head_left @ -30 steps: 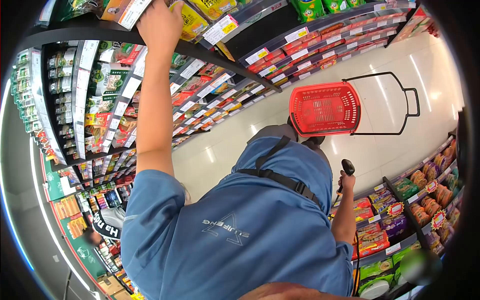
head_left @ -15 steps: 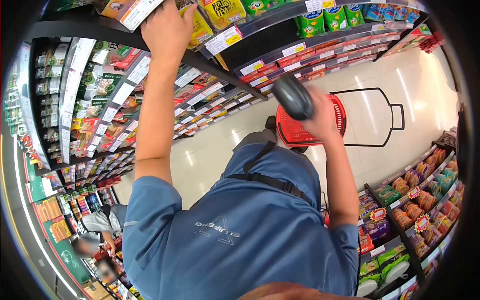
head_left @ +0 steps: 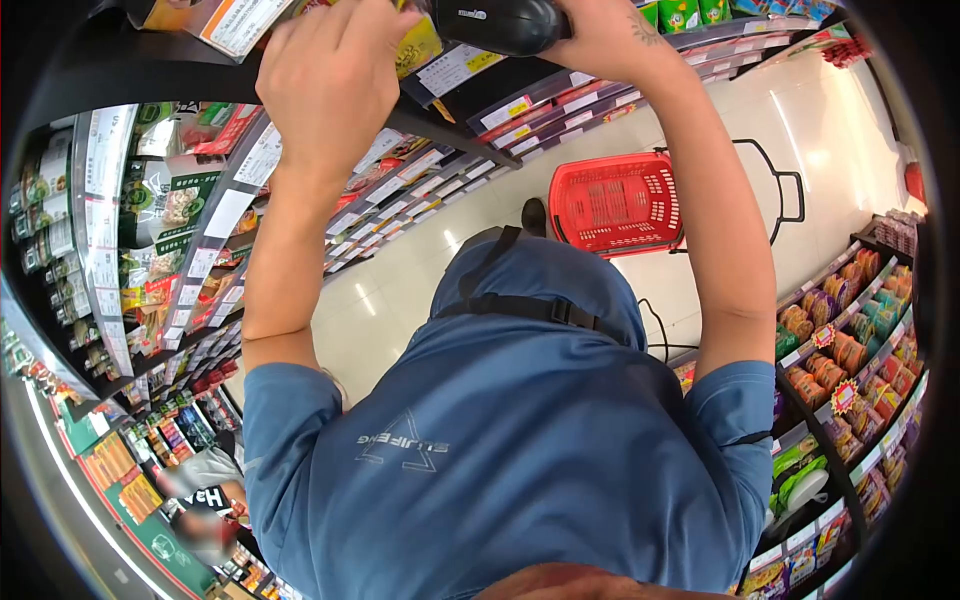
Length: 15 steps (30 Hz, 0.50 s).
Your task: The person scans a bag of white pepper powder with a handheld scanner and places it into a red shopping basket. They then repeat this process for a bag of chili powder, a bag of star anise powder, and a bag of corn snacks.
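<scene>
My left hand [head_left: 335, 85] is at the top, by the shelf edge, with its fingers curled and pressed together. The fingertips are partly cut off, and what they hold, if anything, is hidden. Right beside its thumb is a yellow snack packet [head_left: 418, 45], and to its left stands a white price label [head_left: 240, 22] with an orange border. In my right hand [head_left: 622, 42] is a black handheld scanner [head_left: 505, 24] with a rounded head, close to the packet and above another price label [head_left: 458, 68].
On the floor stands a red shopping basket [head_left: 615, 205] with a black pull handle [head_left: 790, 195]. Stocked shelves [head_left: 165, 220] line the left, and snack bins [head_left: 850, 350] the right. Another person [head_left: 205, 490] is at the lower left.
My right hand has lifted the scanner from above the basket up to the shelf, near my left hand. My left hand has shifted slightly down, its fingers more curled.
</scene>
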Available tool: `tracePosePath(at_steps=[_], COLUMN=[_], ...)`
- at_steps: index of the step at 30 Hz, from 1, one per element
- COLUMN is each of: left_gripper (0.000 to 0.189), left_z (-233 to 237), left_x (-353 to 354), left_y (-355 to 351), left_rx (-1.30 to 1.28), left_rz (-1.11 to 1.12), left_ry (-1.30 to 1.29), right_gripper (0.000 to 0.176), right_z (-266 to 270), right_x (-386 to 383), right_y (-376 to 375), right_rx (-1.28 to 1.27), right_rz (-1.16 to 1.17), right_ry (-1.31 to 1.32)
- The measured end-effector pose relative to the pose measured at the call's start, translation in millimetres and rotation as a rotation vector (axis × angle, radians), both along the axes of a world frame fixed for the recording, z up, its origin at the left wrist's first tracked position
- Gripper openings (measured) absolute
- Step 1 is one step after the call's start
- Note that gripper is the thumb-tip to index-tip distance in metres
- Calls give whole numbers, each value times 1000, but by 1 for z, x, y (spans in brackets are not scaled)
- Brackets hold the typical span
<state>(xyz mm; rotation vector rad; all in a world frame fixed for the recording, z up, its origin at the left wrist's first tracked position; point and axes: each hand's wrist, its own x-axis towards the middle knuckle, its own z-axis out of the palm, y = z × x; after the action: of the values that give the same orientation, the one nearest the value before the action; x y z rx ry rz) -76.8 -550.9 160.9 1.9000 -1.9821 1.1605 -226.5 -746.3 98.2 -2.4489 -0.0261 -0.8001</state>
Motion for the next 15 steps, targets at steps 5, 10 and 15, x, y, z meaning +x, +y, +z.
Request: tracePosePath(at_steps=[5,10,15], left_gripper=[20,18,25], left_z=[5,12,34], left_x=[-2,-5,-52], left_y=[11,16,61], left_rx=[-115,-196,-73], left_rz=[-182,-345,-299], left_ry=[72,-57,-31], right_gripper=[74,82,83], right_z=[5,7,6], right_x=[-7,-13,-9], right_y=[-4,-12,-19], right_rx=[83,242,487], right_rz=[14,88,222], right_ry=[52,122,176])
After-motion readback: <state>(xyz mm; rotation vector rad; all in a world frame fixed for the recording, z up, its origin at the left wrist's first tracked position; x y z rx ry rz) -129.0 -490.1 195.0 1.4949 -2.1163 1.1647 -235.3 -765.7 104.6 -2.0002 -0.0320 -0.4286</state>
